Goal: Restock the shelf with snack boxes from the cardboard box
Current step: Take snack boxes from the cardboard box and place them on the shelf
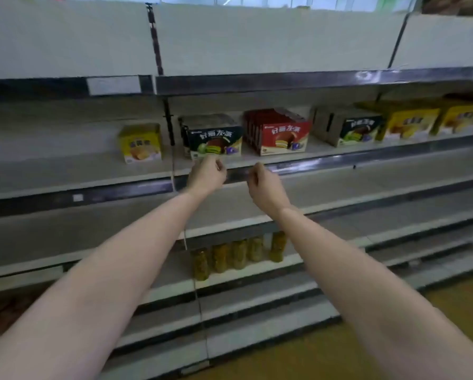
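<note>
A dark green snack box (215, 138) stands on the middle shelf (147, 174), at the front of a row of the same boxes. Right of it sits a row of red snack boxes (283, 139). Further right is another dark green box (358, 130) and then yellow boxes (406, 123). A single yellow box (140, 144) stands alone to the left. My left hand (206, 175) hovers just below the dark green box, fingers loosely curled and holding nothing. My right hand (265, 185) is beside it at the shelf's front edge, also loosely curled and empty. The cardboard box is out of view.
The shelf above (230, 83) overhangs the snack boxes. Several jars of yellow-green food (238, 255) stand on a lower shelf. More shelves step out toward me below. Yellowish floor (449, 311) shows at the lower right.
</note>
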`<state>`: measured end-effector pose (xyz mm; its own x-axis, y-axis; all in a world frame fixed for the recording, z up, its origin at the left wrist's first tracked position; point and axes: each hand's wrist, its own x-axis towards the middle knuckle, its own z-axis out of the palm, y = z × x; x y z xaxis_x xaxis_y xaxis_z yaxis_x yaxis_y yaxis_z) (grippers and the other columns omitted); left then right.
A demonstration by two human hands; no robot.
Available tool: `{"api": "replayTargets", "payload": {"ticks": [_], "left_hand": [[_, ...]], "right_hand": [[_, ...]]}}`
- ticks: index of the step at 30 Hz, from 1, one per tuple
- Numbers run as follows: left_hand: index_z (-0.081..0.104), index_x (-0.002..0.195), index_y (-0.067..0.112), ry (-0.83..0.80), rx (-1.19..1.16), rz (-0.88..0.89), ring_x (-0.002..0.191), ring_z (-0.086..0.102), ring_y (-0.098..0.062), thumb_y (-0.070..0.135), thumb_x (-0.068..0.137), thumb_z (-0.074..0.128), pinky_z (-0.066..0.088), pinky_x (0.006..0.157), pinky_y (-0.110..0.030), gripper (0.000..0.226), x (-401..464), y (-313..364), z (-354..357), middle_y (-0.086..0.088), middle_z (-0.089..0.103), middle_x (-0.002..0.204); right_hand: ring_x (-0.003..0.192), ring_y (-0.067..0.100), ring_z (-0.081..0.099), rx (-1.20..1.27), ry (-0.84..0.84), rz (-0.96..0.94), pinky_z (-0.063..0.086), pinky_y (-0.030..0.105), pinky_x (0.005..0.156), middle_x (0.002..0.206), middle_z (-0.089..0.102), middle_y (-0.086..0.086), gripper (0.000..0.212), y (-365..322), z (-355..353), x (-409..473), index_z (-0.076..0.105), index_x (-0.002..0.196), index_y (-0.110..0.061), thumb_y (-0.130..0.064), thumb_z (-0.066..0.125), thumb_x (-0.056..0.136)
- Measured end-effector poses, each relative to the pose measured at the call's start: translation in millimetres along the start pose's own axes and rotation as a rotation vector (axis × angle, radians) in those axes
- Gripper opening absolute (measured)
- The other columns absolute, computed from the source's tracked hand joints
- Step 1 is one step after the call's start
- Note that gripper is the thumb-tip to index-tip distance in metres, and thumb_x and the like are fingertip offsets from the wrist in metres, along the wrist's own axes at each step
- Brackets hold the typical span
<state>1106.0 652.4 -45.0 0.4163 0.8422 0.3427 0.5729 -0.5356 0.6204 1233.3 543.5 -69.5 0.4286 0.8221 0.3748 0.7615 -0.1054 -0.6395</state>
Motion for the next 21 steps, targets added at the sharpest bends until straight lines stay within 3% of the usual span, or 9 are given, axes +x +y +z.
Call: {"api": "replayTargets", "payload": {"ticks": [5, 9, 12, 15, 18, 21], "left_hand": [[0.058, 0.078, 0.02, -0.293, -0.006, 0.161, 0.081, 0.062, -0.028, 0.019, 0.09, 0.056, 0.054, 0.074, -0.04, 0.013, -76, 79, 126, -0.007, 0.063, 0.081], [0.055, 0.079, 0.013, -0.499, 0.006, 0.242, 0.078, 0.058, -0.025, 0.013, 0.092, 0.053, 0.039, 0.061, -0.033, 0.014, -152, 131, 226, -0.006, 0.059, 0.08], [0.051, 0.075, 0.016, -0.631, -0.043, 0.327, 0.08, 0.058, -0.03, 0.02, 0.089, 0.052, 0.048, 0.07, -0.039, 0.014, -204, 167, 291, -0.013, 0.061, 0.083], [0.061, 0.085, 0.008, -0.718, 0.017, 0.413, 0.078, 0.058, -0.028, 0.011, 0.092, 0.051, 0.043, 0.064, -0.036, 0.012, -254, 208, 338, -0.013, 0.064, 0.084], [0.066, 0.093, 0.007, -0.808, -0.014, 0.47, 0.086, 0.063, -0.032, 0.011, 0.094, 0.051, 0.051, 0.073, -0.039, 0.016, -296, 245, 381, -0.014, 0.068, 0.092], [0.068, 0.096, 0.01, -0.875, -0.09, 0.48, 0.086, 0.064, -0.028, 0.011, 0.091, 0.053, 0.053, 0.076, -0.034, 0.015, -323, 277, 427, -0.008, 0.069, 0.093]], "right_hand": [[0.093, 0.03, 0.061, -0.023, 0.039, 0.247, 0.051, 0.041, 0.084, 0.099, 0.066, 0.011, 0.011, 124, -68, -106, 0.058, 0.099, -0.012, -0.02, 0.05, 0.098], [0.086, 0.031, 0.061, -0.112, 0.086, 0.482, 0.05, 0.037, 0.075, 0.092, 0.065, 0.01, 0.011, 204, -110, -196, 0.055, 0.095, -0.012, -0.019, 0.048, 0.098], [0.082, 0.027, 0.061, -0.115, 0.151, 0.641, 0.048, 0.036, 0.069, 0.091, 0.063, 0.007, 0.012, 255, -146, -262, 0.057, 0.099, -0.011, -0.019, 0.048, 0.099], [0.088, 0.025, 0.061, -0.173, 0.226, 0.76, 0.045, 0.032, 0.07, 0.1, 0.065, 0.008, 0.015, 296, -176, -318, 0.058, 0.107, -0.012, -0.023, 0.05, 0.1], [0.086, 0.03, 0.061, -0.2, 0.305, 0.922, 0.04, 0.031, 0.066, 0.098, 0.065, 0.009, 0.015, 326, -202, -362, 0.057, 0.104, -0.011, -0.022, 0.048, 0.101], [0.084, 0.025, 0.061, -0.195, 0.414, 1.005, 0.05, 0.036, 0.071, 0.096, 0.067, 0.009, 0.012, 357, -222, -395, 0.058, 0.097, -0.014, -0.022, 0.049, 0.099]]}}
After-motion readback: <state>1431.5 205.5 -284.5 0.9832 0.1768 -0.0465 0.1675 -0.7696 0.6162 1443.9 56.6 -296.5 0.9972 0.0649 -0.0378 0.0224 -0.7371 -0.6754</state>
